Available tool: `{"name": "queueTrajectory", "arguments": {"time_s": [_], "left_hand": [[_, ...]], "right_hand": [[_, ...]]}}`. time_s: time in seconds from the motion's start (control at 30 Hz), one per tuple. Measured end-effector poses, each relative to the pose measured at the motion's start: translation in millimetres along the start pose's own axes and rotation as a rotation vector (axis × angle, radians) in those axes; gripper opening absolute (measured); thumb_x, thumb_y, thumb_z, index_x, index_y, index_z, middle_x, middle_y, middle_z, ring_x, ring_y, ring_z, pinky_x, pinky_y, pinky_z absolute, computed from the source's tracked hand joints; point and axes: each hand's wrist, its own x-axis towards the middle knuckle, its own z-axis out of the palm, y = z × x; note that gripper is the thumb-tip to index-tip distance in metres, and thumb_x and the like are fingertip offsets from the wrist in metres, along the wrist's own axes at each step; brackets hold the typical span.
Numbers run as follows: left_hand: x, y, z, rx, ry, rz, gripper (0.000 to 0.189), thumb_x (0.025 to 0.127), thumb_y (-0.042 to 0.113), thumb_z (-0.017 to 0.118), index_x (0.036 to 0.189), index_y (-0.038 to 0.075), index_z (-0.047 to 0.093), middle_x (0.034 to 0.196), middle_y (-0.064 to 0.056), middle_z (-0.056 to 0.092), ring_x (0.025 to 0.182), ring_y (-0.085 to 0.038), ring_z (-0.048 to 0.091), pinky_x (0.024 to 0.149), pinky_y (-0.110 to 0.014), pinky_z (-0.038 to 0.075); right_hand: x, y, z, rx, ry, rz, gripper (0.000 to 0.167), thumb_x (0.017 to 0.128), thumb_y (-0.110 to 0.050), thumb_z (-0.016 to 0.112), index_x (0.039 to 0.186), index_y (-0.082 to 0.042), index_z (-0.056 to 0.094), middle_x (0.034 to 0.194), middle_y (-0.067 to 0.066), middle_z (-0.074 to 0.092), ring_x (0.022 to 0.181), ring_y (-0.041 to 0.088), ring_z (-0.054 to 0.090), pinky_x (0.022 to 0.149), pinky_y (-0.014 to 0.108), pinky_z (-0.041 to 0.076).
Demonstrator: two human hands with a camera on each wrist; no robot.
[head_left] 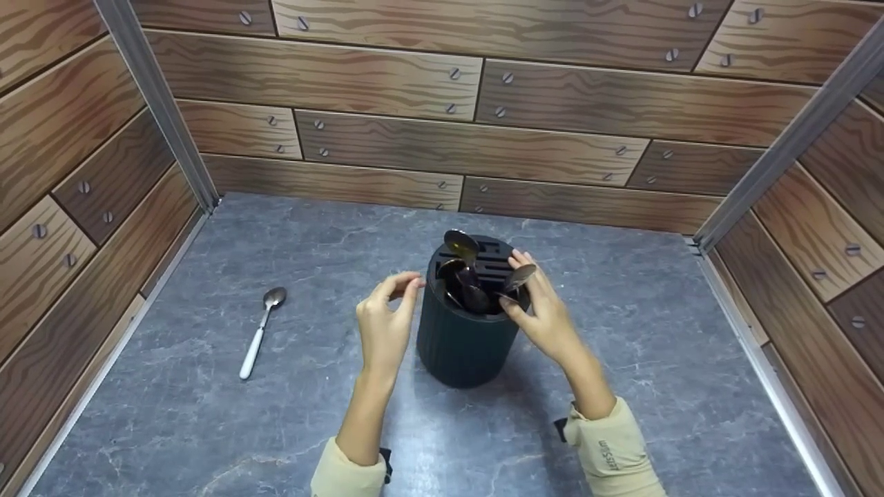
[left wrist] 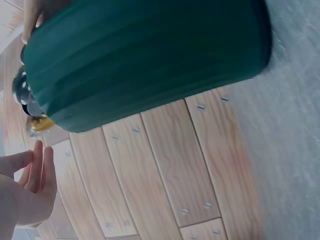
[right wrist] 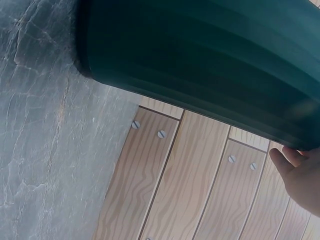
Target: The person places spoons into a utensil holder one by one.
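Note:
A dark green cutlery holder [head_left: 466, 348] stands upright with a slotted top. Several metal spoons [head_left: 460, 244] stick out of it, bowls up. My left hand [head_left: 385, 314] is just left of the rim, thumb and fingers bent toward each other with nothing between them. In the left wrist view a gap shows between its thumb and fingers. At the right side of the rim, my right hand [head_left: 542, 310] rests with thumb and fingers spread apart. A spoon bowl [head_left: 521, 276] overlaps this hand in the head view.
A spoon with a white handle [head_left: 253, 353] lies on the grey marbled table [head_left: 207, 428] at the left. Wood-patterned walls [head_left: 387, 83] with metal corner posts [head_left: 155, 96] enclose the table's back and sides.

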Motion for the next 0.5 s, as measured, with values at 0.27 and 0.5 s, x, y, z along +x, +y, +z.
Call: {"name": "queueTrajectory", "arguments": {"time_s": [0.27, 0.5], "left_hand": [[-2.9, -15.9, -10.3, 0.089, -0.004, -0.057, 0.006, 0.083, 0.001, 0.065, 0.088, -0.001, 0.068, 0.079, -0.004, 0.069, 0.070, -0.017, 0.064, 0.065, -0.029, 0.051], [-3.6, -28.7, -21.2, 0.176, 0.028, -0.129, 0.005, 0.083, 0.002, 0.066, 0.086, 0.001, 0.069, 0.077, -0.003, 0.069, 0.067, -0.018, 0.063, 0.064, -0.031, 0.050]], "right_hand": [[0.2, 0, 0, -0.003, 0.001, 0.003, 0.061, 0.090, -0.038, 0.055, 0.138, -0.005, 0.039, 0.146, 0.008, 0.031, 0.134, 0.028, 0.020, 0.102, 0.053, 0.022], [0.2, 1, 1, -0.002, -0.005, 0.017, 0.059, 0.089, -0.035, 0.056, 0.139, -0.006, 0.040, 0.146, 0.005, 0.030, 0.135, 0.023, 0.019, 0.102, 0.052, 0.023]]}}
